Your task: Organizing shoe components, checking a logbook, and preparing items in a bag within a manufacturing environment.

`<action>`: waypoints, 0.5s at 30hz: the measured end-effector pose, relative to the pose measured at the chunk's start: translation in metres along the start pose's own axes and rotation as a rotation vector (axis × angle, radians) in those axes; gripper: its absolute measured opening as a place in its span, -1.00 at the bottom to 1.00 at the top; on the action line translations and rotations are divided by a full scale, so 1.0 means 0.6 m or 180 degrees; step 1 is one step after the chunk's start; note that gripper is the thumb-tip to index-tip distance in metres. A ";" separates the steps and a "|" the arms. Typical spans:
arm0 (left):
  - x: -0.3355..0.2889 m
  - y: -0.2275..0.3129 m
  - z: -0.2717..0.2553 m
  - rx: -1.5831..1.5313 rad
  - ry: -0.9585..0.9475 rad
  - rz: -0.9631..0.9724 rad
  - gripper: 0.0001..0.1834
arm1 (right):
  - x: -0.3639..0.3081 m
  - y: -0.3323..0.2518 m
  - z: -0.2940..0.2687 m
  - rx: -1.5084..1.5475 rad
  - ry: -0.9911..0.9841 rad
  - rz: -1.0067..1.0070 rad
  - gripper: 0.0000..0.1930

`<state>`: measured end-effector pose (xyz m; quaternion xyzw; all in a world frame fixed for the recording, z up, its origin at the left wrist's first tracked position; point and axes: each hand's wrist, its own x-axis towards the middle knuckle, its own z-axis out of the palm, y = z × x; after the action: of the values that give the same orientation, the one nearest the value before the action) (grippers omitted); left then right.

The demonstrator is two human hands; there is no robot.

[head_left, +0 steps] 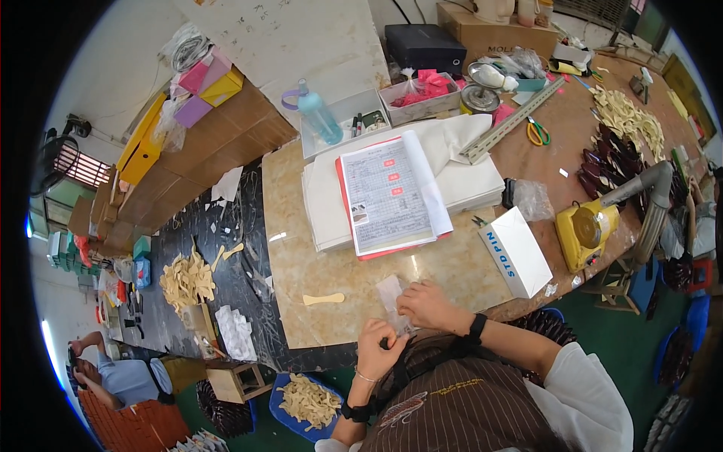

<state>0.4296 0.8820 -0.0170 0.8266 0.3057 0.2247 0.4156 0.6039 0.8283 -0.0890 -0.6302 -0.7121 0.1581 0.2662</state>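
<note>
A pale pinkish, translucent strip (389, 292), perhaps a small plastic packet, lies over the near edge of the tan marbled board (290, 248). My right hand (431, 305) is closed on its near part, fingers bent and pressed together. Just left and nearer to me, my left hand (376, 350) is closed by the strip's near end. A small dark thing shows at its fingers, too small to name. To the left on the board lies a flat cream piece (324, 299) with a narrow middle and wider ends.
Clipped papers (395, 196) rest on white sheets ahead. Around them stand a white box (520, 252), a blue bottle (320, 113) and a yellow machine (580, 233). Cream pieces pile up (187, 280) on the black surface at left. Another person (132, 373) is at far left.
</note>
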 end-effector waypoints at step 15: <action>0.005 -0.104 0.046 0.0234 0.0615 -0.1049 -0.85 | 0.025 0.028 0.006 0.0904 -0.0433 0.0327 -0.81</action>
<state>0.4293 0.8980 -0.0837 0.7547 0.4834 0.2205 0.3850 0.6146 0.8459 -0.0987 -0.6096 -0.6658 0.3129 0.2953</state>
